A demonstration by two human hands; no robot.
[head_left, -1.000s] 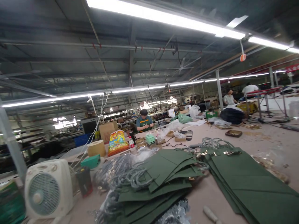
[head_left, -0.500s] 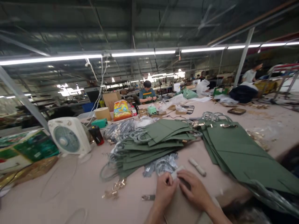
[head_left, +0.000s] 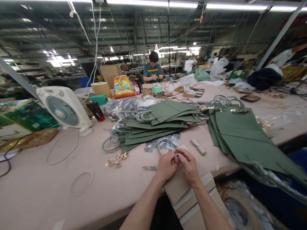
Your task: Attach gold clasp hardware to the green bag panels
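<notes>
My left hand [head_left: 167,165] is closed, its fingertips meeting those of my right hand [head_left: 189,164], whose fingers are bent in a pinch. What sits between the fingertips is too small and covered to make out. Beneath both hands lies a beige bag panel [head_left: 178,185], running over the table's front edge toward me. A grey-green, plastic-wrapped handle loop [head_left: 165,140] curves just beyond my fingers. To the left of my left hand is a flat metal-ended tool [head_left: 149,168]. A rolled pale cloth strip [head_left: 198,147] rests to the right of my right hand.
Green bag panels with handles are stacked [head_left: 155,127] ahead, and more green panels [head_left: 247,137] hang over the edge at right. Gold metal fittings [head_left: 117,159], a cord ring [head_left: 81,183] and a white fan [head_left: 64,108] are at left. A co-worker [head_left: 153,70] sits across the table.
The camera view has tilted down, so the table and my hands appear higher. My hands have come closer together over the beige panel, and more of it shows below them.
</notes>
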